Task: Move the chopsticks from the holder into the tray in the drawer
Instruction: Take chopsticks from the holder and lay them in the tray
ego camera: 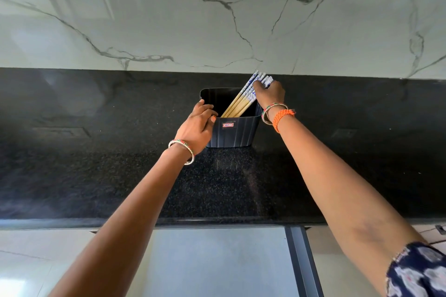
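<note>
A dark blue ribbed holder (233,132) stands on the black granite counter (96,164) near the back wall. Several wooden chopsticks (239,105) with blue-and-white patterned tops lean to the right inside it. My right hand (269,93) is closed around their patterned upper ends, above the holder's right rim. My left hand (196,125) grips the holder's left rim and side. The drawer and its tray are not in view.
A white marble-pattern wall (217,12) rises behind the counter. Below the counter's front edge (217,222) is a pale grey cabinet front (217,263) with a dark vertical strip (301,263) to its right.
</note>
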A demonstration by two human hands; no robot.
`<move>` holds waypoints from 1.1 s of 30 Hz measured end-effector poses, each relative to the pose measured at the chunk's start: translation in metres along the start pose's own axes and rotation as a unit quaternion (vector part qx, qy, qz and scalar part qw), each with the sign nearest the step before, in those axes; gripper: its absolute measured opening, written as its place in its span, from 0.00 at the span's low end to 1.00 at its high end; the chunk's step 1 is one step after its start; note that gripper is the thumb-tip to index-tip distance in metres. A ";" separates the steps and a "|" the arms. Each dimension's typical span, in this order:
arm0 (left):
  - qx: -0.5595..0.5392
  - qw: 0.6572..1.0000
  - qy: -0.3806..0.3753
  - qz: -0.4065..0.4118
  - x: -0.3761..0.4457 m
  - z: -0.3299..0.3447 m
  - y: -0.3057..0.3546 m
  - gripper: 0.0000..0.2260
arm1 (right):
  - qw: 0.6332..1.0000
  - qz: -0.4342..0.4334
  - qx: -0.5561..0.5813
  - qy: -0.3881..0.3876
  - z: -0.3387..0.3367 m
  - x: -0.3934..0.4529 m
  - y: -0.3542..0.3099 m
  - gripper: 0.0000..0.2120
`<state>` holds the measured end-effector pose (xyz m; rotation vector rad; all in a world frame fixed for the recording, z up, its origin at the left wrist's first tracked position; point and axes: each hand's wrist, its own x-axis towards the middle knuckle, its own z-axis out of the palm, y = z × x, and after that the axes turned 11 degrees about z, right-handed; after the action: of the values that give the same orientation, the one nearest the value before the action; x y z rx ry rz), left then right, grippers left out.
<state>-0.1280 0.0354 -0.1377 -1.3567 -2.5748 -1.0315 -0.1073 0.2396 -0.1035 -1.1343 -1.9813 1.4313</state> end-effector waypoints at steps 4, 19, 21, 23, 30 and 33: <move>-0.002 1.000 -0.013 -0.009 0.002 -0.001 0.002 0.15 | 1.000 -0.016 0.004 -0.005 -0.005 0.002 -0.003 0.16; 0.051 0.997 0.007 0.048 0.001 -0.031 0.076 0.23 | 0.982 -0.089 0.120 0.116 -0.107 -0.042 -0.051 0.14; 0.096 0.991 0.030 0.086 0.000 -0.036 0.097 0.27 | 0.972 -0.071 0.201 0.096 -0.119 -0.068 -0.055 0.17; 0.177 0.974 0.062 0.126 -0.006 -0.038 0.115 0.28 | 0.957 -0.053 0.278 0.062 -0.121 -0.097 -0.051 0.18; 0.228 0.971 0.055 0.055 -0.096 -0.040 0.119 0.09 | 0.940 0.042 0.338 -0.029 -0.096 -0.209 0.003 0.16; 0.246 0.969 0.008 0.007 -0.158 -0.034 0.105 0.10 | 0.968 0.096 0.220 -0.066 -0.088 -0.242 0.036 0.09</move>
<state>0.0386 -0.0561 -0.1088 -1.2171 -2.5577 -0.3522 0.1072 0.0956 -0.0787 -1.0674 -1.5458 1.9707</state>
